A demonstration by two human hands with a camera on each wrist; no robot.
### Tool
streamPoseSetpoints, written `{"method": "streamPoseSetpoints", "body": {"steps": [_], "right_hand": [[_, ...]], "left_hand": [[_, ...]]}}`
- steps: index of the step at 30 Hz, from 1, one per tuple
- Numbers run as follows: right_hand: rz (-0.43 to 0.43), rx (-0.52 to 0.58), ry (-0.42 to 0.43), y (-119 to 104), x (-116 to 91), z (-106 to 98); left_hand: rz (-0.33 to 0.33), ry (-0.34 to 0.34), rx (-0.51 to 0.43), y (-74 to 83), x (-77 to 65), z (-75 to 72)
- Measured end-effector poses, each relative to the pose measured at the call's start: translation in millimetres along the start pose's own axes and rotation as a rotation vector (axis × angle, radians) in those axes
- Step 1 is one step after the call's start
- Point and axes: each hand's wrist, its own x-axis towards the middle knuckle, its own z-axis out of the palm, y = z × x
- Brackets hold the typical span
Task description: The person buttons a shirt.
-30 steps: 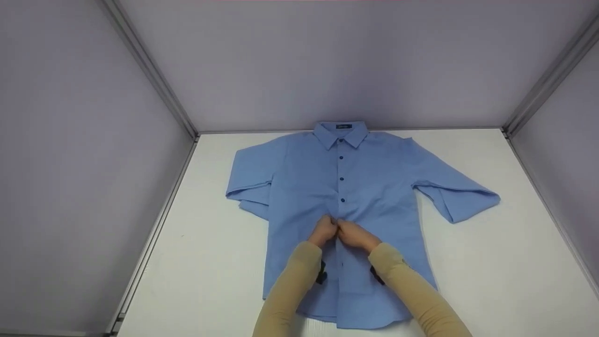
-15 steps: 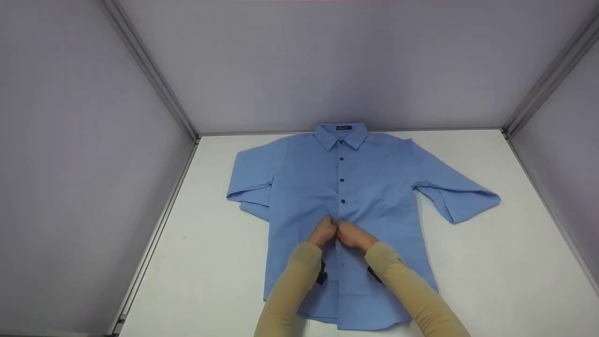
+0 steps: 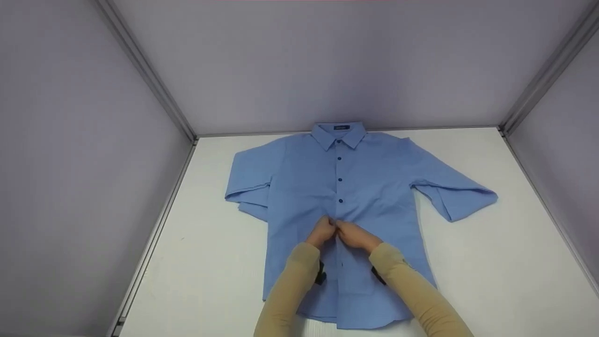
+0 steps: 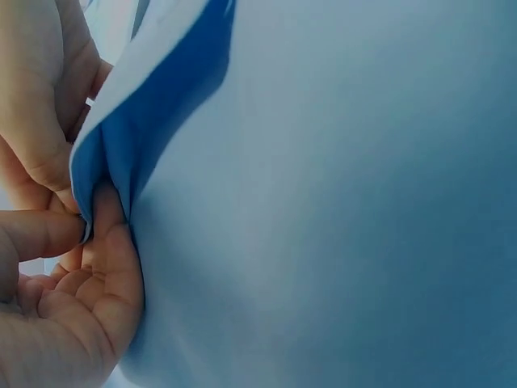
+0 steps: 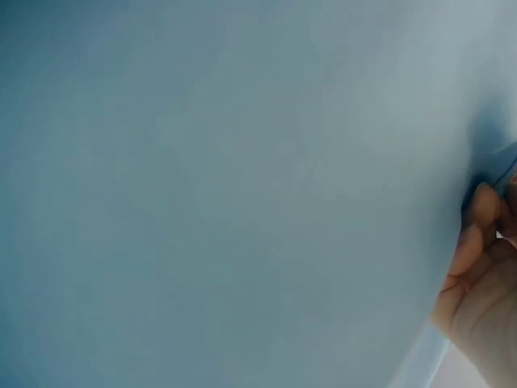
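Note:
A light blue button-up shirt (image 3: 304, 178) lies face up on the white table, collar (image 3: 339, 135) at the far side. Dark buttons (image 3: 340, 201) run down its front. Halfway down the front opening, my left hand (image 3: 322, 230) and right hand (image 3: 355, 235) meet, fingertips together. In the left wrist view, the left thumb and fingers (image 4: 89, 283) pinch the folded edge of the cloth, and the other hand grips just beyond it. The right wrist view has the right hand (image 5: 485, 283) at the right side, its fingers curled at the cloth edge. The button between them is hidden.
Both shirt sleeves (image 3: 461, 201) are folded back toward the body on the white table (image 3: 491, 271). Grey panels (image 3: 346, 61) rise behind and at both sides. Dark wrist devices (image 3: 320, 274) sit under the forearms, close over the lower shirt.
The hands stay at the same spot on the front opening, with only slight shifts of the right wrist. The view moves a little.

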Motion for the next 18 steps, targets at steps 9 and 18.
{"method": "streamPoseSetpoints", "body": {"steps": [9,18], "right_hand": [[0.0,0.02,-0.031,-6.0,-4.3,-9.0],[0.061,0.259,-0.039,0.7,-5.8,-14.4]], "left_hand": [[-0.012,-0.045,-0.092,127.5,-89.4,-68.0],[-0.087,-0.108,-0.156,27.9,-21.5,-19.0]]}}
